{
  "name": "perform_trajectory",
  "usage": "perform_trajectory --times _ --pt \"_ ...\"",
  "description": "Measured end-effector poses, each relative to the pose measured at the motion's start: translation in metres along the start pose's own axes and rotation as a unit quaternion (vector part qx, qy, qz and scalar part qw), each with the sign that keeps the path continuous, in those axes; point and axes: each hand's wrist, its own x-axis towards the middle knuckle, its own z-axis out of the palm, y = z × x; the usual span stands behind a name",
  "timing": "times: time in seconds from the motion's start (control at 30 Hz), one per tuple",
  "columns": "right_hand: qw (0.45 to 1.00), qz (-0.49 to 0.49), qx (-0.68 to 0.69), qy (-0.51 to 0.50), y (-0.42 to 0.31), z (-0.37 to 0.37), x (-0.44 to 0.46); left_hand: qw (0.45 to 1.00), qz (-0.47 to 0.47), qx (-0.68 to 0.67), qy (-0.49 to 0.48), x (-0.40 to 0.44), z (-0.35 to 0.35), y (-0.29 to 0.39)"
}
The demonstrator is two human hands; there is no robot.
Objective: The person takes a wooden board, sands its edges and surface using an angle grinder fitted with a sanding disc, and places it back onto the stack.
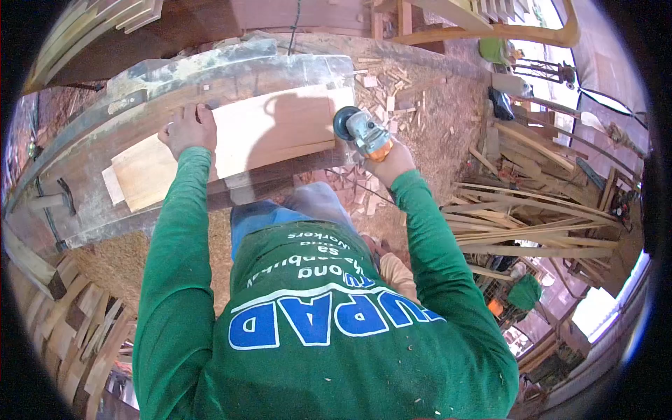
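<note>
We see a pale board lying slantwise across the upper middle of the frame, on a dusty table. Paler wood shows past its left and right ends, and a dark shadow falls over its right half.

Our left hand rests on the board left of centre, fingers bent toward the upper edge; we cannot tell whether its grip closes around that edge. Our right hand, right of centre, has its grip wrapped around the orange rear of an angle grinder. The grinder's dark disc is at the board's right end, though we cannot tell whether they touch.

A hammer lies on the table at the left of the frame. Small offcuts litter the ground at upper right of centre, and long wooden strips are heaped at the right.
</note>
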Motion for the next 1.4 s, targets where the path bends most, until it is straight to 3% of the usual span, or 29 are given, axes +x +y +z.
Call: perform_trajectory --times 0.2,0.3,0.43,0.57,0.6,0.73,0.87,0.97,1.07,1.17,1.2,1.27,1.4 --pt "1.000 0.019 0.011 0.003 -0.002 -0.010 0.022 1.000 0.013 -0.015 0.007 -0.002 0.001 -0.004" --pt "0.999 -0.031 -0.034 0.021 -0.017 -0.015 0.048 1.000 0.011 -0.007 0.019 0.000 0.004 -0.002" --pt "0.997 0.069 -0.024 -0.015 -0.025 -0.034 0.077 1.000 0.001 -0.005 -0.002 0.001 0.002 -0.002" --pt "0.996 0.042 -0.072 -0.017 -0.022 -0.028 0.059 0.999 0.015 -0.004 0.042 0.001 0.010 -0.005" --pt "1.000 0.012 0.011 0.009 -0.023 -0.024 0.050 0.999 0.021 -0.013 0.045 0.002 0.010 -0.005" --pt "0.997 0.067 -0.002 -0.030 -0.022 -0.023 0.017 0.999 0.011 -0.011 0.031 0.001 0.008 -0.005" --pt "0.999 0.042 0.005 0.001 0.001 -0.001 0.001 1.000 0.005 -0.015 0.021 0.000 0.005 -0.004" --pt "0.999 0.015 -0.030 -0.010 0.012 0.003 0.008 0.999 0.006 -0.005 0.032 0.002 0.007 -0.002" --pt "0.998 0.051 0.044 -0.013 -0.010 -0.016 0.020 1.000 -0.001 -0.004 0.011 -0.002 0.004 -0.001" --pt "0.999 0.021 -0.024 0.020 -0.018 -0.027 0.044 1.000 -0.003 -0.001 0.014 0.001 0.008 -0.004" --pt "0.998 0.066 -0.010 0.000 -0.013 -0.025 0.055 1.000 -0.003 -0.004 0.011 0.001 0.004 -0.002" --pt "0.997 0.067 -0.026 0.001 -0.011 -0.027 0.067 1.000 0.000 -0.008 0.008 -0.001 0.004 -0.002" --pt "0.999 0.044 -0.013 0.015 -0.026 -0.022 0.047 0.999 0.009 -0.015 0.029 0.000 0.004 -0.001"
